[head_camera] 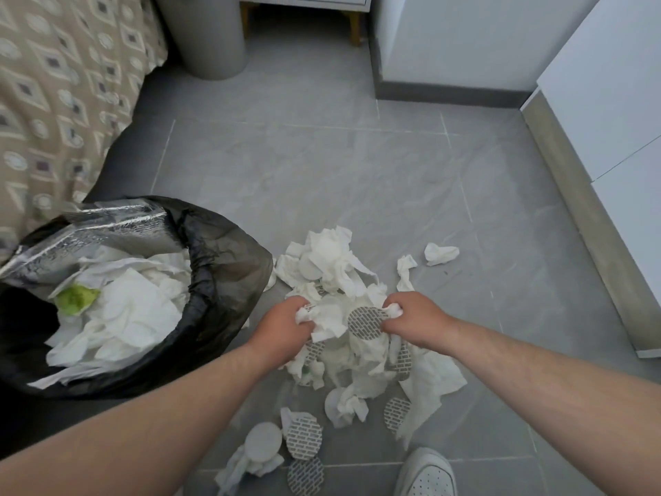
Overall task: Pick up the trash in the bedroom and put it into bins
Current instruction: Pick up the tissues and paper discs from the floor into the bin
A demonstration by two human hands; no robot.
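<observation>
Left hand (286,322): head view, fingers curled into the left edge of the tissue pile (332,259) on the floor. Right hand (416,316): curled likewise into its right edge; I read both as gripping one bundle. Black-lined bin (229,259): just left of the pile, already well filled with tissue. Outstanding, by my count: most of the pile, printed discs (304,442), one stray wad (440,254).
</observation>
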